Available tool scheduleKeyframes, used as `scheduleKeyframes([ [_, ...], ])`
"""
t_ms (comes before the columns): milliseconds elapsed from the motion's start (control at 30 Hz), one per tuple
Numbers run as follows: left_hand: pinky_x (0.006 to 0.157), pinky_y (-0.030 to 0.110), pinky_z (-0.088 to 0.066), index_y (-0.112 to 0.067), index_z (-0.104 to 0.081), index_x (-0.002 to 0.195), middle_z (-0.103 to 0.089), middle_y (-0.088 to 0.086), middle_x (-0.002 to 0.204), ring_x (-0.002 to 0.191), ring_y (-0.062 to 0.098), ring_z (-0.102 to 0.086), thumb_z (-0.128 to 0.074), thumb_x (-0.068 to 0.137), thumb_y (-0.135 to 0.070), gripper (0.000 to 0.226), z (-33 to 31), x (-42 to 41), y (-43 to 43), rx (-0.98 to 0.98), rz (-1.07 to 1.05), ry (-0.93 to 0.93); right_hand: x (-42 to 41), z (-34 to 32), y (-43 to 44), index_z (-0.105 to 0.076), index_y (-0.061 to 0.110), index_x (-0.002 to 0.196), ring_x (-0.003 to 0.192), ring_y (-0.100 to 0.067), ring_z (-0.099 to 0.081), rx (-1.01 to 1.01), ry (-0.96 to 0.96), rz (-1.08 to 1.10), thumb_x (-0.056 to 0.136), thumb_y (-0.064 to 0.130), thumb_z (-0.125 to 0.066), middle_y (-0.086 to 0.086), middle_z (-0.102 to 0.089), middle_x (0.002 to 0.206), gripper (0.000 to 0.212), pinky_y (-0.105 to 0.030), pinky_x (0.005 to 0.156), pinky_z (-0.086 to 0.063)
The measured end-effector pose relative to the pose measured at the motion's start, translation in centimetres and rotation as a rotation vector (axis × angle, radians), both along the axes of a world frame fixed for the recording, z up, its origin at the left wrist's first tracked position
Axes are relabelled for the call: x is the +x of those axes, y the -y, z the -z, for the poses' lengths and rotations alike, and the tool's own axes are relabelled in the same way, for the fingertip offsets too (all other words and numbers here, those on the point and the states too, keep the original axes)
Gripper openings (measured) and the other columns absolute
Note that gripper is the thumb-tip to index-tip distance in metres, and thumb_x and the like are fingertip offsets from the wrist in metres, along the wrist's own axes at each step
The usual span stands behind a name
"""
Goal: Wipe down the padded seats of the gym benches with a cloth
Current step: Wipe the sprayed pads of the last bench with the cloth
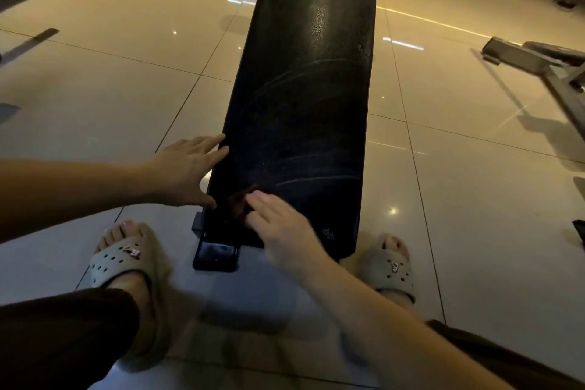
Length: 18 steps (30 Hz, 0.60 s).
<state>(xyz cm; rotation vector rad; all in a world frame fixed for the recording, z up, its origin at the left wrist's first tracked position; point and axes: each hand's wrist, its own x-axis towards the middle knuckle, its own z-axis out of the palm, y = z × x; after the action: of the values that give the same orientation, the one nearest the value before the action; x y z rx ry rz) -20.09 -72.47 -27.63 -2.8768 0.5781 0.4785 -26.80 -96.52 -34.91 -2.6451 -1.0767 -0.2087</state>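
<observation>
A long black padded bench seat (304,98) runs away from me, streaked with faint wipe marks. Near its front end lies a small dark reddish cloth (239,204), partly covered. My right hand (280,228) presses flat on the cloth with straight fingers. My left hand (186,168) is spread open at the seat's left edge, fingertips touching the padding.
The bench's dark metal foot (216,255) sticks out below the seat between my two sandalled feet. Glossy tiled floor surrounds the bench. Another bench frame (544,63) stands at the right, and small objects lie by the far orange wall.
</observation>
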Motion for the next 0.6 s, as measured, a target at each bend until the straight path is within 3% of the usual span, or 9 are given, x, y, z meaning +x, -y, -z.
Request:
scheduleKeyframes([
  [67,0.124,0.040,-0.013,-0.017,0.001,0.162,0.011,0.006,0.170,0.155,0.027,-0.004,-0.063,0.078,-0.077,0.121,0.0,-0.4,0.0,-0.023,0.002,-0.004,0.9,-0.1,5.3,-0.065,0.010,0.123,0.142,-0.027,-0.046,-0.033,0.050,0.121,0.082,-0.002,-0.070,-0.011,-0.055,0.147,0.043,-0.039,0.122,-0.031],
  [167,0.125,0.040,-0.012,-0.014,-0.001,0.162,0.010,0.007,0.169,0.156,0.027,-0.003,-0.065,0.078,-0.076,0.122,-0.1,-0.8,0.9,-0.044,-0.011,-0.019,2.9,-1.5,10.9,-0.059,0.008,0.133,0.140,-0.027,-0.048,0.019,0.060,0.431,0.093,0.006,-0.063,-0.011,-0.056,0.146,0.040,-0.047,0.114,-0.044],
  [300,0.125,0.041,-0.014,-0.010,-0.005,0.162,0.007,0.011,0.169,0.155,0.029,-0.005,-0.069,0.075,-0.075,0.126,0.0,-1.2,1.8,-0.066,-0.045,-0.009,-0.2,0.0,8.0,-0.055,0.006,0.138,0.141,-0.027,-0.047,0.176,0.036,0.593,0.092,0.003,-0.065,-0.012,-0.056,0.147,0.047,-0.050,0.113,-0.045],
  [400,0.125,0.041,-0.015,-0.009,-0.005,0.161,0.007,0.012,0.169,0.155,0.029,-0.006,-0.070,0.075,-0.073,0.127,0.0,-1.6,2.2,-0.055,-0.058,-0.006,-5.9,2.6,6.0,-0.062,0.007,0.126,0.143,-0.024,-0.043,0.161,0.002,0.444,0.090,0.002,-0.064,-0.013,-0.055,0.146,0.036,-0.047,0.116,-0.040],
  [467,0.124,0.040,-0.015,-0.008,-0.004,0.161,0.006,0.013,0.169,0.155,0.029,-0.006,-0.070,0.075,-0.073,0.126,0.0,-1.8,2.4,-0.051,-0.067,0.001,-7.9,2.4,7.0,-0.068,0.009,0.112,0.144,-0.024,-0.043,0.064,0.003,0.230,0.095,0.011,-0.054,-0.013,-0.057,0.145,0.022,-0.044,0.118,-0.038],
  [500,0.124,0.040,-0.015,-0.008,-0.004,0.161,0.006,0.013,0.169,0.155,0.029,-0.006,-0.070,0.076,-0.073,0.126,0.0,-1.9,2.5,-0.050,-0.070,0.002,-7.5,1.9,8.1,-0.068,0.009,0.112,0.142,-0.025,-0.046,-0.002,0.012,0.147,0.096,0.015,-0.048,-0.014,-0.058,0.144,0.026,-0.042,0.119,-0.036],
  [533,0.124,0.040,-0.015,-0.008,-0.004,0.161,0.006,0.013,0.169,0.155,0.029,-0.006,-0.070,0.075,-0.074,0.127,0.0,-1.9,2.6,-0.048,-0.073,0.004,-6.5,1.4,9.1,-0.068,0.009,0.114,0.140,-0.026,-0.049,-0.053,0.037,0.118,0.095,0.015,-0.047,-0.014,-0.059,0.143,0.029,-0.042,0.118,-0.036],
  [600,0.125,0.041,-0.017,-0.008,-0.005,0.161,0.005,0.013,0.169,0.155,0.029,-0.007,-0.070,0.074,-0.075,0.127,-0.1,-1.9,2.6,-0.049,-0.074,0.007,-3.4,0.2,10.6,-0.066,0.008,0.120,0.138,-0.027,-0.051,-0.071,0.058,0.271,0.091,0.004,-0.059,-0.012,-0.060,0.143,0.030,-0.044,0.116,-0.042],
])
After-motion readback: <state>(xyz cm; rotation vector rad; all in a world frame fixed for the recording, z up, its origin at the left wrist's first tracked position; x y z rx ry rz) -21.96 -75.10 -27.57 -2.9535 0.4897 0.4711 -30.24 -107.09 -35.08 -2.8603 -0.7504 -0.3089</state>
